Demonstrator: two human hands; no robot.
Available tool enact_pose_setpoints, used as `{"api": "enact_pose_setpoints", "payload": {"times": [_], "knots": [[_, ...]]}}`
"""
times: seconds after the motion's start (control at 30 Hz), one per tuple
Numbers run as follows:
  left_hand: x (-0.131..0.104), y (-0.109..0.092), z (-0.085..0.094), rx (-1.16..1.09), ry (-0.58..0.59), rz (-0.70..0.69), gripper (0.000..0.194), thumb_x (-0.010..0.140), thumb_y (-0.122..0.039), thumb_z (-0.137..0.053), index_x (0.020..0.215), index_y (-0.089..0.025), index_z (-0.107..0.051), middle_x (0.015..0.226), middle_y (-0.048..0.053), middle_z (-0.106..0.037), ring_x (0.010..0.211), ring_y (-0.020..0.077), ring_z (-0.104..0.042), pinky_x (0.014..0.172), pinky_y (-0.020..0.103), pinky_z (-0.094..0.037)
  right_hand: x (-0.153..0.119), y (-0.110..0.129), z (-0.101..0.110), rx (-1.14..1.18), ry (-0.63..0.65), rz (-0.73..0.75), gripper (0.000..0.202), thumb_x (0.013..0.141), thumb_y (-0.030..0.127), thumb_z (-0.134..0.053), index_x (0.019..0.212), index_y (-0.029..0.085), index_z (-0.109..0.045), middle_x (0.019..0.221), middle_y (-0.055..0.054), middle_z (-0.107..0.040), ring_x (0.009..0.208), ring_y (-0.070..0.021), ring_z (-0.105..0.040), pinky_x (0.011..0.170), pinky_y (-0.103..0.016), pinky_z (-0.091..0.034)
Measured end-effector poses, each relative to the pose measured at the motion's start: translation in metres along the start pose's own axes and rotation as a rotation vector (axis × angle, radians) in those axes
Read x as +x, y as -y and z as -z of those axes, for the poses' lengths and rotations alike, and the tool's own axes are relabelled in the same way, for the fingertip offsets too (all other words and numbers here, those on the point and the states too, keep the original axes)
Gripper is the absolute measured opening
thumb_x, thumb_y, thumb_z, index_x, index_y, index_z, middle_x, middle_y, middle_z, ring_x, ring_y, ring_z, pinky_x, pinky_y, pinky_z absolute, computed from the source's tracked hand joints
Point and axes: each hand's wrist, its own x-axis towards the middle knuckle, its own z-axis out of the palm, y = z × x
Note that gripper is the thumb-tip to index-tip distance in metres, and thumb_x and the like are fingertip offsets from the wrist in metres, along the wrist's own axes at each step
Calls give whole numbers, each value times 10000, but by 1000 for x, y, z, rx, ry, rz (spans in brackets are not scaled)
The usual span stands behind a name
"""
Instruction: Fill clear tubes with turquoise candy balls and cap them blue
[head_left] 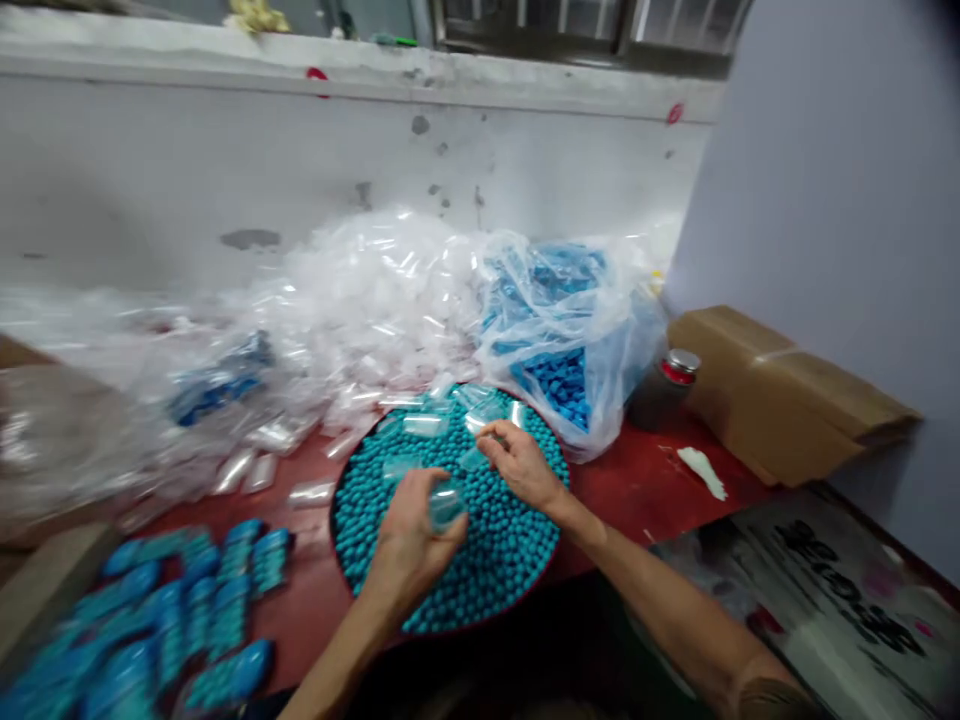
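A round tray (335, 545) full of teal beads (502, 560) sits at the table's front edge. Over the beads, my left hand (412, 545) is closed around a clear plastic tube (446, 506). My right hand (523, 468) reaches in from the right with its fingers curled and pinched at another clear tube (472, 459). Several empty clear tubes (426, 425) lie on the beads at the tray's far side. Motion blur hides fine detail at the fingertips.
Filled blue-capped tubes (229, 615) lie at the left. Behind the tray rises a heap of clear tubes (390, 300), beside a plastic bag of blue caps (559, 375). A dark jar (660, 390) and a cardboard box (765, 390) stand at the right on the red table (630, 500).
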Motion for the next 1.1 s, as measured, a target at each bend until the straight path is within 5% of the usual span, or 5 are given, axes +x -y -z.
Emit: {"api": "enact_pose_setpoints", "payload": {"times": [0.13, 0.5, 0.7, 0.9, 1.1], "knots": [[-4, -3, -17, 81, 35, -209, 365, 619, -171, -524, 981, -144, -481, 1211, 140, -421, 1226, 297, -278, 964, 469, -314, -5, -6, -23, 58, 180, -24, 253, 840, 282, -396, 1008, 197, -565, 963, -38, -590, 893, -152, -531, 805, -290, -405], [-17, 8, -30, 215, 84, -22, 661, 665, -213, -501, 1275, -131, -261, 1055, 121, -493, 995, 260, -442, 860, 434, -356, -31, -10, -30, -126, 406, 37, 262, 847, 227, -350, 937, 192, -593, 875, -51, -633, 839, -165, -564, 765, -289, -428], [-20, 4, -36, 297, 116, 81, 707, 602, -227, -548, 1252, -103, -299, 1065, 128, -499, 977, 284, -442, 843, 441, -372, 9, 7, -23, -515, 487, 141, 225, 807, 181, -411, 872, 230, -621, 834, -54, -651, 808, -184, -582, 728, -289, -415], [-18, 37, -56, 331, 28, -105, 498, 583, -232, -540, 1065, -153, -441, 1036, 125, -544, 987, 306, -488, 858, 461, -392, 42, 35, -92, -659, 462, 275, 379, 676, 442, -589, 932, 165, -573, 923, -125, -608, 767, -242, -586, 610, -348, -471], [-1, 64, -66, 330, -69, -229, 422, 648, -280, -498, 1045, -160, -418, 966, 99, -536, 943, 290, -516, 829, 432, -442, 68, 11, -106, -754, 586, 330, 116, 733, 138, -461, 728, 150, -576, 730, -80, -637, 639, -206, -592, 503, -295, -467]]}}
